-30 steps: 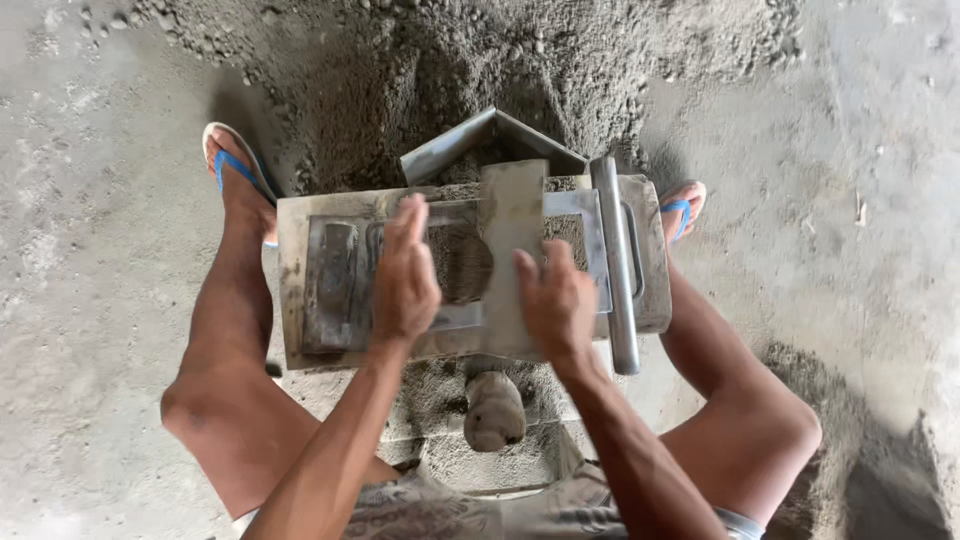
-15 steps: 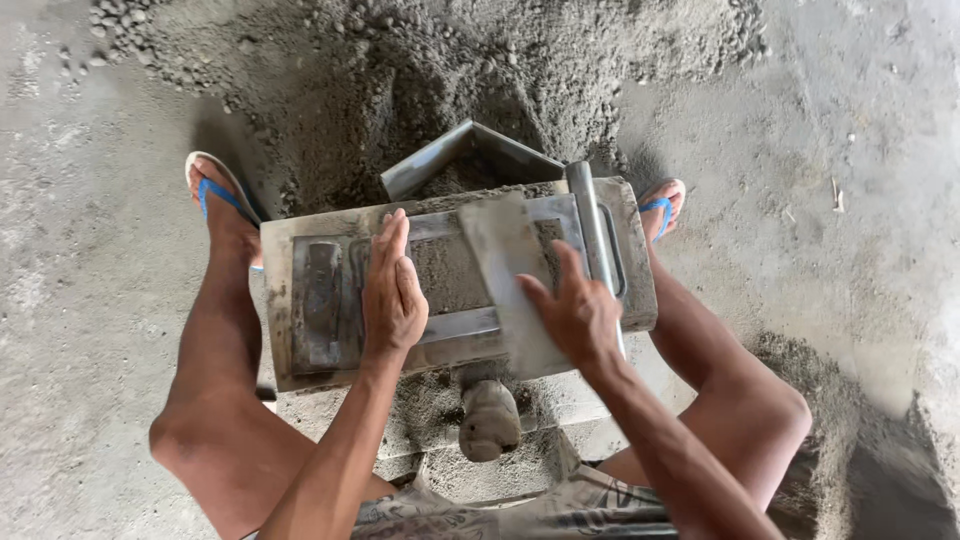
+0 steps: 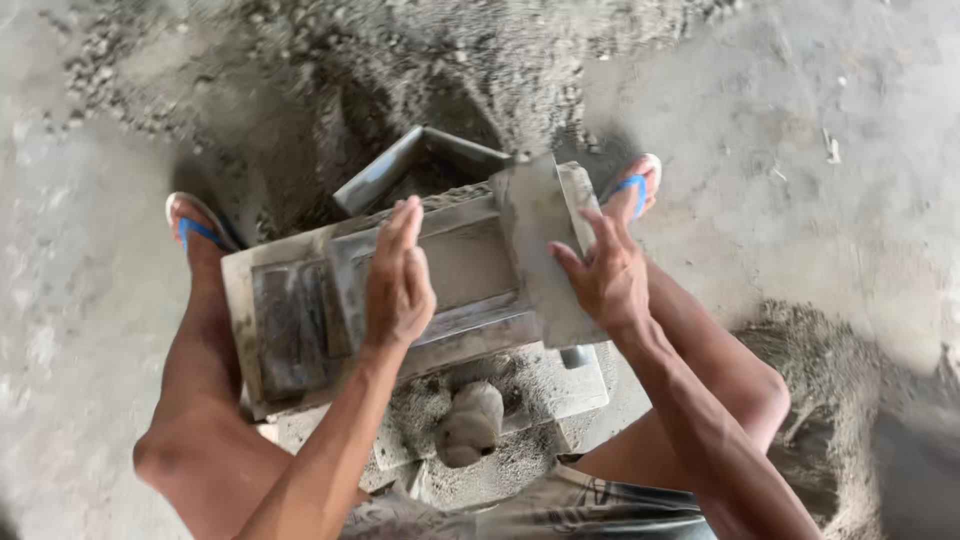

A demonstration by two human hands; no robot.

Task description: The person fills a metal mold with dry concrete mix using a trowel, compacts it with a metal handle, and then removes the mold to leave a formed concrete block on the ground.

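Note:
A grey metal block mould sits between my knees, its cavity filled level with damp cement mix. My left hand rests edge-on across the mould, fingers straight and together, touching the metal frame beside the cavity. My right hand holds a flat metal plate that lies tilted over the mould's right end. A metal bar handle sticks out from under that plate.
A heap of dark cement mix lies behind the mould, with an angled metal scoop stuck in it. A cement-caked mallet lies on concrete blocks below the mould. My feet wear blue-strapped sandals.
My right hand has slid the flat plate to the right across the cavity, leaving the mix level. My left hand has stayed on the mould. The view has tilted.

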